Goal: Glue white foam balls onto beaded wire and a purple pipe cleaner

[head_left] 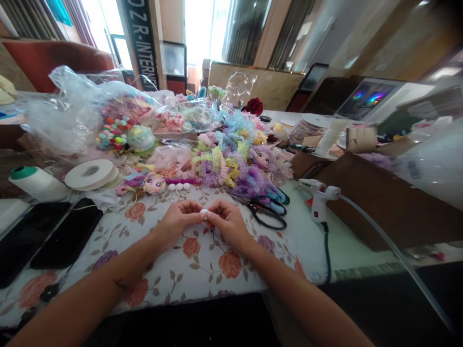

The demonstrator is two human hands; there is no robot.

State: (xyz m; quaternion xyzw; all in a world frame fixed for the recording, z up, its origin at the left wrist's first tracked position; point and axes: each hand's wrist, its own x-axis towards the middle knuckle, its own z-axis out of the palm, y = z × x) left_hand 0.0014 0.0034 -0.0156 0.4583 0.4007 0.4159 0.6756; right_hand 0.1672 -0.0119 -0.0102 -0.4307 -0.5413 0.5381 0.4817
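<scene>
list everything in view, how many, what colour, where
small ball: one, white, centre
other balls: three, white, beyond
scissors: one, black handles, centre right
glue gun: one, white, right
large box: one, brown, right
spools: several, mostly white, both sides
thread cone: one, white and green, left
flat devices: two, black, left
plastic bags: several, clear, back left
doll heads: two visible, pastel, middle
ruffles: many, pastel, middle
pompoms: many, multicoloured, back left
tablecloth: one, white floral, underneath
left hand: one, bare, centre
right hand: one, bare, centre

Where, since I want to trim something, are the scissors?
In the head view, right of centre: the scissors lie on the floral cloth between the right hand and the glue gun.
</scene>
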